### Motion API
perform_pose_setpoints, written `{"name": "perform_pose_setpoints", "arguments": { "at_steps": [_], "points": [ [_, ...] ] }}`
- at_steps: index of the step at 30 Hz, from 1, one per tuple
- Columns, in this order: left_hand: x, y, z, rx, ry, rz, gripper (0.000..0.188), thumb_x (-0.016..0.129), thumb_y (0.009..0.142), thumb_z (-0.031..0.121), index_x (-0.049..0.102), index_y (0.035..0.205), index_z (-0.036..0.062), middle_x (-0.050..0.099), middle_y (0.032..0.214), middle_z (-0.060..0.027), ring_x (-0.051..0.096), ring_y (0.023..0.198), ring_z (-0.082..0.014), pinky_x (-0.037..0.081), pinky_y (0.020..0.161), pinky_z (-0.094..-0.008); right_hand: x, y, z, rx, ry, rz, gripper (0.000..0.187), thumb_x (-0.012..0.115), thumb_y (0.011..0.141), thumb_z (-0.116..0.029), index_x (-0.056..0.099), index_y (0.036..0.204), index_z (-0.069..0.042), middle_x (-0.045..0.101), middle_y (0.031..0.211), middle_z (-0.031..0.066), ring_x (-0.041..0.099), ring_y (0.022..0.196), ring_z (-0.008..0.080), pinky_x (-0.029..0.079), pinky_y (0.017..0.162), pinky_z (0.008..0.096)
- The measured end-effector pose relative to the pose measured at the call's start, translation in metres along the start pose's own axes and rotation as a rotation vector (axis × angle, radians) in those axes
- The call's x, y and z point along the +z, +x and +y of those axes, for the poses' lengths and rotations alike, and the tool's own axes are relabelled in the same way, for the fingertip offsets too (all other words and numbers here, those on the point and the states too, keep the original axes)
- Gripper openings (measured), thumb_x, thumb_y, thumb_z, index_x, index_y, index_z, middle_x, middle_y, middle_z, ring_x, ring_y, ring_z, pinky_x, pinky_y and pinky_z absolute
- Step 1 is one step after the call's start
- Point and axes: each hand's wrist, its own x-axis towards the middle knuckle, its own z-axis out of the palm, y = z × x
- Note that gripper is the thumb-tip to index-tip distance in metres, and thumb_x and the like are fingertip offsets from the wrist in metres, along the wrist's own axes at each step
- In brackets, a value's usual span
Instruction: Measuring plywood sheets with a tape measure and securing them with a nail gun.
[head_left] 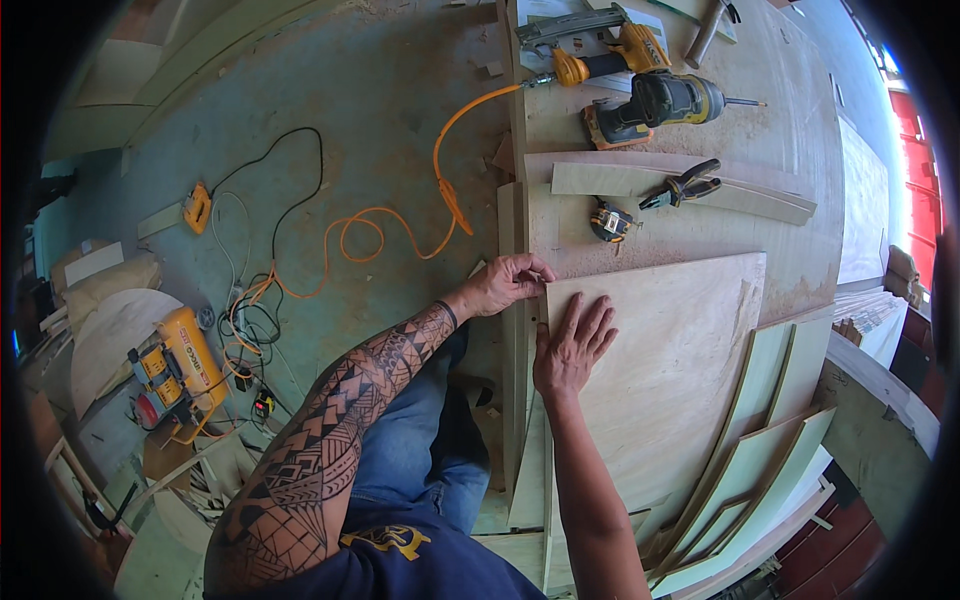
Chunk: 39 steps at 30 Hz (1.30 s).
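A pale plywood panel (660, 370) lies on the workbench in front of me. My right hand (575, 348) rests on its left part, palm down with the fingers stretched out. At the panel's far left corner is my left hand (503, 284), its fingers bent and pinched together against the edge. Whatever sits between those fingertips is too small or hidden to make out. Beyond the panel are a tape measure (610, 220) and pliers (682, 185), the pliers lying over a narrow wood strip (600, 180).
A cordless drill (660, 105) and a nail gun (610, 55) with an orange air hose (437, 150) lie farther back, near a hammer (705, 35). More plywood pieces (770, 470) are stacked at right. On the floor at left stand a yellow air compressor (190, 360) and tangled cords (255, 320).
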Motion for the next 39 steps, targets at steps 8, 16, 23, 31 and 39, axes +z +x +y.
{"name": "perform_pose_setpoints", "arguments": {
  "at_steps": [8,16,23,31,39],
  "points": [
    [-0.003,0.004,-0.003,-0.061,-0.186,-0.029,0.019,0.067,0.093,-0.004,0.068,0.108,0.0061,0.065,0.119,-0.0066,0.062,0.112,-0.0140,0.056,0.094,-0.0292,0.000,0.000,0.003,-0.010,0.005,-0.004,0.085,0.064,0.093,-0.040,0.022,0.161,-0.011,0.007,0.166,0.0272,0.004,0.154,0.0448,0.003,0.123,0.0604],
    [-0.002,0.003,0.005,-0.080,-0.165,-0.055,0.011,0.068,0.095,0.003,0.065,0.105,0.0050,0.063,0.117,-0.0050,0.062,0.105,-0.0114,0.055,0.090,-0.0284,-0.002,-0.002,0.002,-0.008,0.011,-0.012,0.084,0.064,0.094,-0.037,0.022,0.161,-0.009,0.006,0.166,0.0261,0.005,0.154,0.0444,0.002,0.123,0.0581],
    [0.018,0.001,0.020,-0.135,0.134,-0.020,0.028,0.066,0.097,0.003,0.063,0.124,0.0053,0.066,0.117,-0.0025,0.062,0.105,-0.0101,0.054,0.091,-0.0274,-0.006,-0.002,0.016,0.030,0.082,0.043,0.084,0.064,0.088,-0.044,0.028,0.160,-0.018,0.013,0.167,0.0218,0.010,0.155,0.0403,0.005,0.124,0.0567],
    [0.017,-0.011,0.004,-0.255,0.007,0.235,0.028,0.066,0.096,0.001,0.072,0.122,0.0072,0.070,0.126,-0.0060,0.064,0.113,-0.0132,0.052,0.098,-0.0279,-0.011,-0.002,0.010,0.049,0.213,0.091,0.084,0.066,0.085,-0.046,0.032,0.159,-0.023,0.018,0.167,0.0180,0.014,0.155,0.0371,0.007,0.125,0.0553],
    [0.058,-0.012,0.039,0.141,0.820,0.305,0.025,0.062,0.094,0.004,0.072,0.117,0.0035,0.071,0.120,-0.0144,0.067,0.114,-0.0288,0.053,0.099,-0.0351,-0.015,-0.008,0.021,0.044,0.255,0.159,0.079,0.067,0.087,-0.043,0.036,0.157,-0.023,0.021,0.167,0.0168,0.016,0.154,0.0365,0.010,0.125,0.0539]
  ]
}}
